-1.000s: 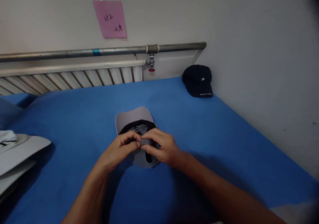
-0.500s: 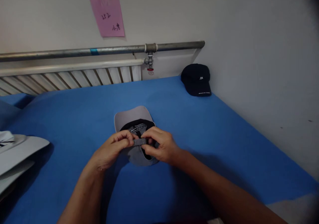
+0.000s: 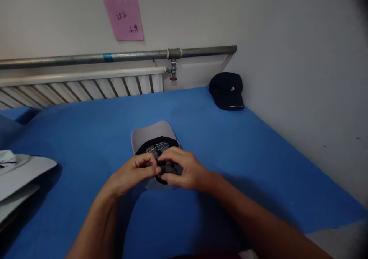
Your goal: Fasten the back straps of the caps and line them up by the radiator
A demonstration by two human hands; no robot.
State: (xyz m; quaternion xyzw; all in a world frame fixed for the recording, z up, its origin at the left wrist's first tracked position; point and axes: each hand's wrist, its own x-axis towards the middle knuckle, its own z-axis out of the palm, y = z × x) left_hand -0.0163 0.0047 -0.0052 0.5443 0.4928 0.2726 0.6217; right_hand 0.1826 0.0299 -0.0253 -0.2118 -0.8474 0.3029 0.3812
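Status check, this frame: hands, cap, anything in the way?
Left hand, right hand both pinched on the strap. Grey cap upside down on blue sheet. Black cap apart, by far wall.

Plain room — radiator [image 3: 86, 87], wall pipe [image 3: 86, 58]

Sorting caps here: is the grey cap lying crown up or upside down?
Upside down: the grey cap shows its dark inner lining facing up.

Left hand [image 3: 132, 174] and right hand [image 3: 184, 171] are bare. Both forearms [image 3: 253, 220] are bare, unsleeved to the picture's edge.
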